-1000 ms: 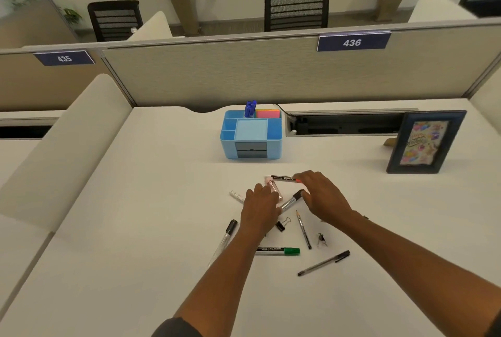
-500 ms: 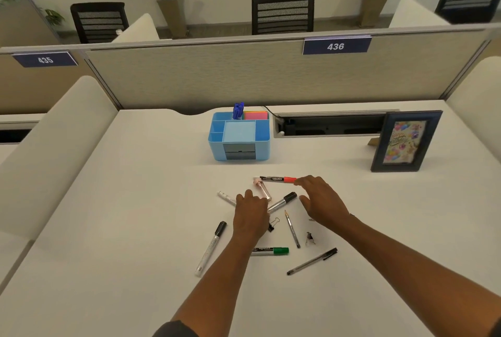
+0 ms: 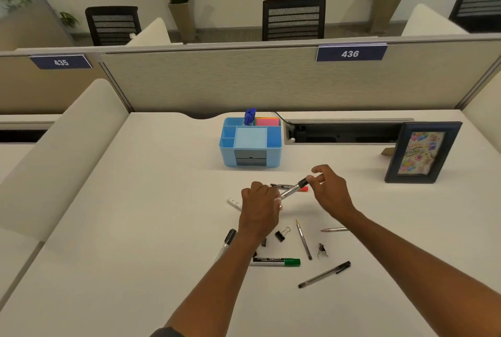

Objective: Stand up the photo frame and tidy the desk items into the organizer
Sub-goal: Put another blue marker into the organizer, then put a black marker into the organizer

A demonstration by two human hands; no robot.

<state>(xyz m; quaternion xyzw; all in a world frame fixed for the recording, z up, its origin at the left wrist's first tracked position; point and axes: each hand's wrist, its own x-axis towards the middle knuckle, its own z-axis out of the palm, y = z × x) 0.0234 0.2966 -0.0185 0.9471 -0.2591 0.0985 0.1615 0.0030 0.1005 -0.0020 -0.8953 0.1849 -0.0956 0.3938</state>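
Note:
The dark photo frame (image 3: 423,152) stands upright at the right of the desk. The blue organizer (image 3: 250,144) sits at the back centre with blue pens and sticky notes in it. My left hand (image 3: 260,206) is closed around the lower end of a black-capped marker (image 3: 291,190), which is raised and tilted. My right hand (image 3: 329,190) pinches its cap end. A red-capped marker (image 3: 283,186) lies just behind it. A green marker (image 3: 276,261), another black-capped marker (image 3: 227,241), a black pen (image 3: 324,274), a thin pen (image 3: 303,239) and binder clips (image 3: 282,234) lie near my forearms.
A white pen (image 3: 234,203) pokes out left of my left hand, and a pinkish pencil (image 3: 333,229) lies by my right wrist. An open cable tray (image 3: 341,132) runs behind the frame. The beige partition (image 3: 244,79) closes the desk's back edge.
Both hands closed on the black-capped marker and lifted it off the desk. My right hand moved up from the red marker's end to the black cap.

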